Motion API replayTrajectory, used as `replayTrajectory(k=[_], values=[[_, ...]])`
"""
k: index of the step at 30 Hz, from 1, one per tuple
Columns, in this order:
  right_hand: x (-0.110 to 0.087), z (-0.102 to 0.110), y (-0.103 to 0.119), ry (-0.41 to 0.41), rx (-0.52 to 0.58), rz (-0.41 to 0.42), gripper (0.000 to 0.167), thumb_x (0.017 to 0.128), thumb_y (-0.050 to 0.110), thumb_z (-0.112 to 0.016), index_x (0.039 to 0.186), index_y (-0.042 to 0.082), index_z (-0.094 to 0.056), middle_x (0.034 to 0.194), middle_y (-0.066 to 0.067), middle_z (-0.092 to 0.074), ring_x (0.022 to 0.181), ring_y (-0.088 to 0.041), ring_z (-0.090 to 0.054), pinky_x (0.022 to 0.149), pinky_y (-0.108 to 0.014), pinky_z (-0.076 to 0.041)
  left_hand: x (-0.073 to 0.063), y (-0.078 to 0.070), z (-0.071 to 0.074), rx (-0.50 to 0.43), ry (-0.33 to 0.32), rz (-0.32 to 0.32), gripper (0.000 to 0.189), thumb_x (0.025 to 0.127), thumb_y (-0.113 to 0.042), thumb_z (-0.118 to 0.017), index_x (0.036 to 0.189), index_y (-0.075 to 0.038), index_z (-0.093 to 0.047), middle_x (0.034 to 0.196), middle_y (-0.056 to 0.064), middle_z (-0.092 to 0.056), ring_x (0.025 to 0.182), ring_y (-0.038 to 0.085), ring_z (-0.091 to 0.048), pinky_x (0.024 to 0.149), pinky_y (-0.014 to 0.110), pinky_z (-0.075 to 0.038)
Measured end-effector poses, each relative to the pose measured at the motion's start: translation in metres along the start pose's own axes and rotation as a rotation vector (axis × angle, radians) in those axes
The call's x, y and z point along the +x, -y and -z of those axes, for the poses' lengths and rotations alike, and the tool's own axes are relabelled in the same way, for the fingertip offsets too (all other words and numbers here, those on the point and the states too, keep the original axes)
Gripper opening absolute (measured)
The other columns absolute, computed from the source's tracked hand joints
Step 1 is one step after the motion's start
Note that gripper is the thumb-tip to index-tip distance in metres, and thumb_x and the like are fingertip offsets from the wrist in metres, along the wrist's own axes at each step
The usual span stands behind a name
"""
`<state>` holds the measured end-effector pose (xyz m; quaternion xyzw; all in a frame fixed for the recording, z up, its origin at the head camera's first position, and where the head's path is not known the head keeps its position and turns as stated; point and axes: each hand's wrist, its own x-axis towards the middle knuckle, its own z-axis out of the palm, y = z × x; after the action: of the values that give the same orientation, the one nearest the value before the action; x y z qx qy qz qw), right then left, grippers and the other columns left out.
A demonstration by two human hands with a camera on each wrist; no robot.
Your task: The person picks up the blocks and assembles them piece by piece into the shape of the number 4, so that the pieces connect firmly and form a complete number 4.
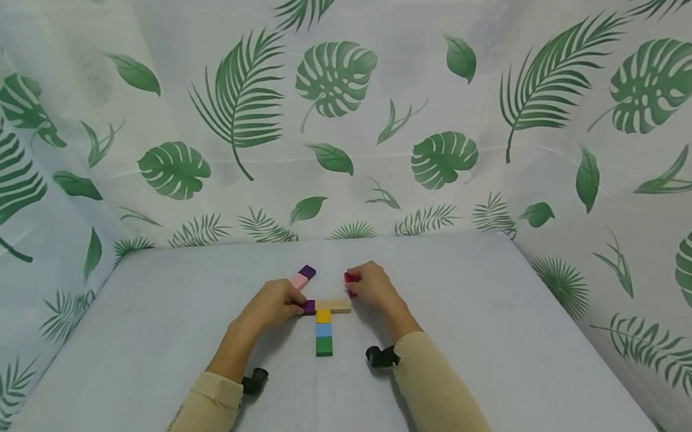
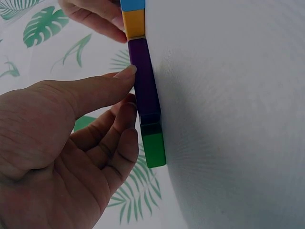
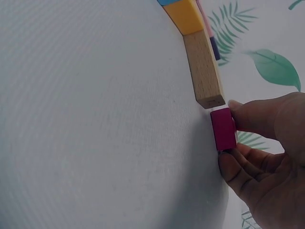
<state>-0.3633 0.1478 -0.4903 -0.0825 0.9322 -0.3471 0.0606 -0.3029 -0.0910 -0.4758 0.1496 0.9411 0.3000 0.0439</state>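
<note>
My left hand (image 1: 273,304) pinches a dark purple block (image 2: 145,78) lying on the table, its thumb on the near edge. At that block's outer end, in the left wrist view, is a green block (image 2: 153,145). My right hand (image 1: 373,285) holds a magenta block (image 3: 223,129) between thumb and fingers, just off the end of a plain wooden block (image 3: 204,67). Toward me from the wooden block runs a column: yellow block (image 1: 324,315), light blue block (image 1: 323,329), green block (image 1: 324,346).
Behind the left hand, a pink block (image 1: 299,281) and a dark purple block (image 1: 307,271) form a slanted line. A pale cloth covers the table (image 1: 173,353). Leaf-printed curtains (image 1: 356,131) stand along the back and sides. Each wrist carries a small black camera (image 1: 382,357).
</note>
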Motion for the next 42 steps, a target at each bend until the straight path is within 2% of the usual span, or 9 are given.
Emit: replayTrajectory(k=[5, 14, 21, 34, 42], values=[[0.002, -0.004, 0.004, 0.004, -0.017, 0.002, 0.04, 0.099, 0.016, -0.071, 0.138, 0.004, -0.067, 0.131, -0.015, -0.069, 0.104, -0.025, -0.061, 0.103, -0.042, -0.056, 0.0, 0.0, 0.0, -0.006, 0.003, 0.004, 0.017, 0.095, -0.006, -0.074, 0.111, -0.006, -0.081, 0.106, 0.008, -0.077, 0.094, 0.018, -0.066, 0.094, 0.041, -0.058], [0.001, -0.006, 0.014, -0.004, -0.065, 0.097, 0.038, 0.099, 0.014, -0.071, 0.134, 0.001, -0.069, 0.127, -0.017, -0.072, 0.097, -0.023, -0.059, 0.095, -0.04, -0.055, 0.002, 0.003, 0.0, 0.015, 0.008, -0.016, 0.016, 0.095, -0.007, -0.075, 0.109, -0.007, -0.082, 0.102, 0.005, -0.077, 0.088, 0.017, -0.064, 0.091, 0.039, -0.059], [0.001, -0.009, 0.024, 0.005, -0.072, 0.085, 0.038, 0.099, 0.016, -0.071, 0.135, 0.003, -0.069, 0.124, -0.015, -0.072, 0.098, -0.025, -0.059, 0.096, -0.039, -0.055, 0.002, 0.005, 0.002, 0.009, -0.007, -0.037, 0.014, 0.095, -0.006, -0.075, 0.107, -0.006, -0.082, 0.1, 0.005, -0.077, 0.085, 0.016, -0.063, 0.088, 0.038, -0.059], [0.004, -0.018, 0.029, 0.035, -0.073, 0.076, 0.038, 0.099, 0.017, -0.071, 0.135, 0.005, -0.069, 0.115, -0.012, -0.07, 0.094, -0.021, -0.056, 0.077, -0.03, -0.048, 0.004, 0.007, 0.004, -0.013, 0.01, -0.055, 0.013, 0.094, -0.004, -0.075, 0.104, -0.006, -0.082, 0.098, 0.004, -0.077, 0.088, 0.017, -0.064, 0.092, 0.04, -0.059], [0.003, -0.021, 0.038, 0.053, -0.075, 0.082, 0.04, 0.1, 0.019, -0.071, 0.137, 0.006, -0.068, 0.111, -0.011, -0.069, 0.096, -0.023, -0.057, 0.084, -0.032, -0.052, 0.003, 0.008, 0.006, -0.01, 0.001, -0.067, 0.012, 0.093, -0.004, -0.075, 0.103, -0.005, -0.082, 0.096, 0.004, -0.077, 0.085, 0.015, -0.063, 0.088, 0.039, -0.059]])
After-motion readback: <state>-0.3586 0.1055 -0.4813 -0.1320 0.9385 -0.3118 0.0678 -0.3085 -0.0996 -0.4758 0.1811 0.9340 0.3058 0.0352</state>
